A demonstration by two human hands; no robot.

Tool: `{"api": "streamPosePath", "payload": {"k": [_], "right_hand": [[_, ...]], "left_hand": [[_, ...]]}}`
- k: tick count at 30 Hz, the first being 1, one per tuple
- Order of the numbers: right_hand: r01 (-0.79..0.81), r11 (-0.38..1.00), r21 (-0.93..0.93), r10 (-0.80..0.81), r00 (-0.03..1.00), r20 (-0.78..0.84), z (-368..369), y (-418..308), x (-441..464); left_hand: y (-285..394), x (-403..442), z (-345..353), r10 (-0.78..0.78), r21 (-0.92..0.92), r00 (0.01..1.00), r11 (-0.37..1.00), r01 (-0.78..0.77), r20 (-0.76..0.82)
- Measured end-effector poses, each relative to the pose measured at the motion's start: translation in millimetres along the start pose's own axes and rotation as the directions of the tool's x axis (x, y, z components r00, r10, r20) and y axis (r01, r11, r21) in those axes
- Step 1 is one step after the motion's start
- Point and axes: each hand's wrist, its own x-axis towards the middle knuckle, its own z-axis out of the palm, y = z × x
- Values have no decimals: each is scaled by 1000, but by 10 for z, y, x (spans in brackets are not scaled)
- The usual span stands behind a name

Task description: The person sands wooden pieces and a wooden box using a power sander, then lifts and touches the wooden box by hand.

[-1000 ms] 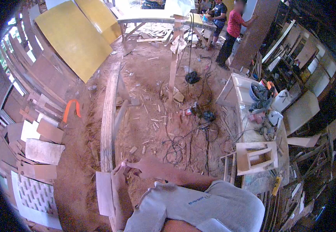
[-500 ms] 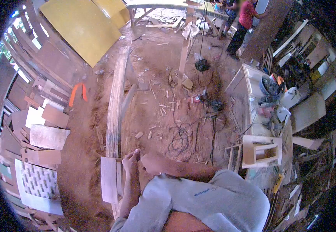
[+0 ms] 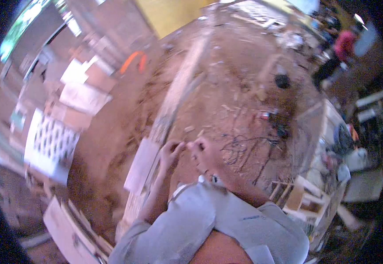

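Observation:
My left hand (image 3: 172, 152) is closed, its thumb and fingers pinched together just right of a long wooden beam. Close beside it, my right hand (image 3: 203, 150) is closed too, fingers curled toward the left fingertips. Whatever they may hold between them is too small and blurred to make out. A dark-faced watch (image 3: 216, 179) is on my right wrist. Left of my left hand, a pale rectangular board (image 3: 141, 165) rests on the wooden beam (image 3: 173, 99).
Cables (image 3: 244, 147) and wood scraps litter the dirt floor. On the right, a cluttered bench bears a small wooden frame (image 3: 311, 203). A patterned white board (image 3: 52, 143) leans among panels at left. A person in a red shirt (image 3: 344, 46) stands far right, near a yellow panel (image 3: 173, 15).
The view has swung, tilting the beam to the right. My right hand has come up beside the left, with its fingers now showing. The picture is more smeared.

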Motion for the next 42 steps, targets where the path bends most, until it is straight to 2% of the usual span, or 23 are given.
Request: {"api": "streamPosePath", "payload": {"k": [1,3,6,7,8,9,11,12,13,16,19,22,23,26,28,29,32,33,35,37,38,39,42], "right_hand": [[68,996,56,-66,997,-31,53,107,31],[13,992,125,-13,1000,4,126,69,70],[-9,990,-139,21,996,82,77,-186,86],[-108,988,-109,120,986,115,132,-169,110],[-21,999,-29,23,998,63,247,-110,115],[71,996,47,-71,997,0,383,-12,134],[167,980,106,-166,986,-16,550,198,176],[168,981,93,-172,985,34,573,329,193],[169,982,79,-175,981,81,564,333,204],[-92,970,-225,151,953,262,423,74,183],[-202,979,-29,204,959,196,469,-7,163],[-160,986,55,149,976,160,533,-47,120],[-141,990,-3,140,977,158,549,-28,112],[-107,987,-117,123,982,142,564,96,51],[-104,989,-105,116,987,114,573,139,-17],[-127,984,-122,141,984,108,562,111,-51],[-141,973,-186,156,985,69,533,58,-149],[-112,969,-219,124,991,42,558,172,-187],[-121,954,-276,129,992,13,527,125,-237],[-354,935,-12,354,934,50,570,-125,-314],[-243,967,-83,247,968,53,553,-115,-316],[-130,979,-156,143,987,72,543,-97,-301],[-176,978,-112,189,976,110,599,-98,-281]], "left_hand": [[90,-58,-40,35,116,999,993,-34,-2],[-30,-95,-229,35,220,996,975,-15,-86],[-163,-241,-566,115,424,973,905,-19,-202],[-252,-296,-686,143,482,958,876,-7,-247],[-338,-332,-830,178,539,942,842,4,-285],[-145,-425,-1007,36,591,966,797,128,-258],[-522,-481,-1275,279,828,932,559,37,-230],[-721,-499,-1376,391,914,903,406,6,-180],[-822,-556,-1428,130,933,973,334,138,-190],[-1074,-701,-1480,103,952,977,268,152,-185],[-1169,-599,-1390,123,932,960,301,204,-250],[-1099,-329,-1214,106,959,975,227,169,-197],[-1057,-231,-1145,146,966,972,208,151,-183],[-650,83,-934,44,961,989,245,130,-145],[-775,351,-887,101,921,976,324,-217,195],[-859,438,-862,144,854,923,352,-384,356],[-894,605,-720,393,714,842,460,-528,369],[-405,516,-803,239,762,917,510,-399,320],[-288,479,-1058,165,828,948,463,-317,271],[-450,305,-1190,213,902,940,288,-322,267],[-632,127,-1235,199,944,965,250,-217,169],[-831,34,-1297,252,940,956,262,-220,153],[-1277,-465,-1577,295,962,949,204,-180,115]]}}
